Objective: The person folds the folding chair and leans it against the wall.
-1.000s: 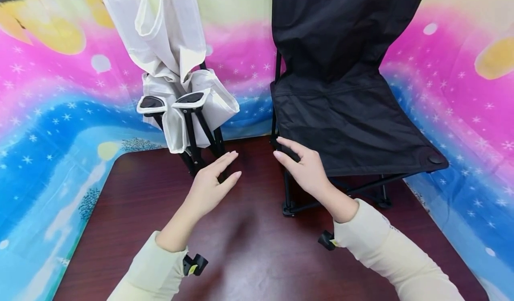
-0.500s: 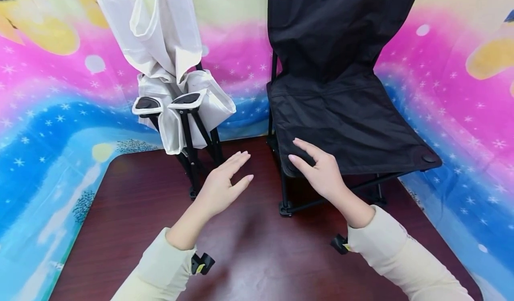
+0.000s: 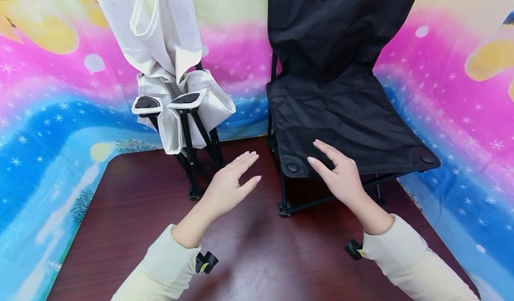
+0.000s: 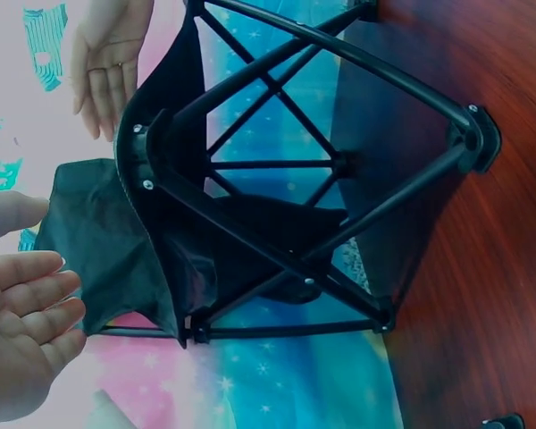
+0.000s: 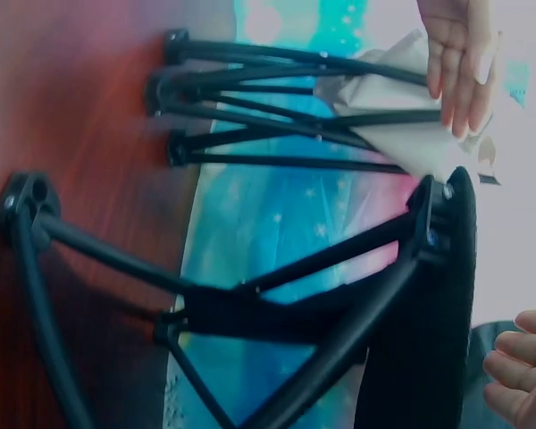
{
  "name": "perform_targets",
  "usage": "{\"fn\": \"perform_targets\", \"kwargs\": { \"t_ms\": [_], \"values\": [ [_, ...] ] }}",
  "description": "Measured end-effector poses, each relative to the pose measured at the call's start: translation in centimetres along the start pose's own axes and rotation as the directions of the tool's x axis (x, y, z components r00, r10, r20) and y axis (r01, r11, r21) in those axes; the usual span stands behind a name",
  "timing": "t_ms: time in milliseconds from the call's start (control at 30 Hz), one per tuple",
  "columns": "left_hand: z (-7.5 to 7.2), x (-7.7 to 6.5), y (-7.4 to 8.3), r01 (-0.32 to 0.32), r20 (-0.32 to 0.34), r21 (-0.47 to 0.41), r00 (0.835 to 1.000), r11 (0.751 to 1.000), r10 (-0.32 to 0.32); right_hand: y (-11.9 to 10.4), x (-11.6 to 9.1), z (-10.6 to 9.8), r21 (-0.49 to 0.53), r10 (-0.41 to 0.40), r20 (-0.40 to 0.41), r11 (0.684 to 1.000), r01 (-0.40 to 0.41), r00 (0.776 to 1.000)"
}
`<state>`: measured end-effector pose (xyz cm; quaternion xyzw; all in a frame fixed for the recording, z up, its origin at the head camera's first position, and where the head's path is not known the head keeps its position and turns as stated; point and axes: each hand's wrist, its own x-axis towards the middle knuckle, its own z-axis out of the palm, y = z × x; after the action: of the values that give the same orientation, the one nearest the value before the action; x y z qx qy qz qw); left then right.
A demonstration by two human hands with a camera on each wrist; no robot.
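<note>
A black folding chair (image 3: pixel 333 113) stands unfolded on the right, its fabric seat spread over crossed metal legs. To the left, a white folding chair (image 3: pixel 176 42) stands collapsed, its cloth bunched around black legs. My left hand (image 3: pixel 225 187) is held in the air in front of the white chair, fingers straight and thumb apart, holding nothing. Over the front edge of the black seat hovers my right hand (image 3: pixel 339 173), fingers extended and nothing in it. In the left wrist view the black chair's legs (image 4: pixel 295 179) show sideways. The right wrist view shows the white chair's bundled legs (image 5: pixel 286 116).
Both chairs stand on a dark red-brown wooden surface (image 3: pixel 120 229) with rounded corners. A colourful printed cloth (image 3: pixel 52 127) hangs behind it and down both sides. Small black mounts (image 3: pixel 206 263) are strapped at both wrists.
Both hands have shifted to the right, the right hand farther, so the gap between them is wider. The black seat's front left corner is now uncovered. The view has turned slightly; both chairs stay put.
</note>
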<state>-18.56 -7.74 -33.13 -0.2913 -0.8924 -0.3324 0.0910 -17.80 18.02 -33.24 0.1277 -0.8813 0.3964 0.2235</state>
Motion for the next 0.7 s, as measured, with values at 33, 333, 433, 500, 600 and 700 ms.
{"fn": "perform_targets", "kwargs": {
  "t_ms": [33,333,433,500,600,700],
  "values": [
    [0.0,0.1,0.1,-0.003,0.0,0.005,1.0,1.0,0.003,0.1,0.0,-0.3,-0.002,0.008,-0.001,1.0,-0.008,1.0],
    [0.7,0.5,1.0,-0.028,0.02,0.039,0.999,0.999,0.027,1.2,-0.9,-2.0,-0.067,0.053,-0.04,0.996,-0.056,0.998],
    [1.0,0.8,1.4,-0.04,0.019,0.048,0.999,0.998,0.04,1.4,-1.1,-2.4,-0.092,0.049,-0.056,0.994,-0.054,0.997],
    [1.3,0.9,1.6,-0.05,0.022,0.053,0.999,0.997,0.049,1.6,-1.2,-2.7,-0.103,0.05,-0.06,0.993,-0.056,0.997],
    [1.6,1.2,1.9,-0.065,0.033,0.062,0.997,0.996,0.063,1.8,-1.5,-3.2,-0.114,0.067,-0.054,0.991,-0.073,0.996],
    [1.9,1.4,2.0,-0.08,0.05,0.07,0.996,0.994,0.077,2.0,-1.7,-3.7,-0.123,0.092,-0.048,0.988,-0.098,0.995]
  ]
}}
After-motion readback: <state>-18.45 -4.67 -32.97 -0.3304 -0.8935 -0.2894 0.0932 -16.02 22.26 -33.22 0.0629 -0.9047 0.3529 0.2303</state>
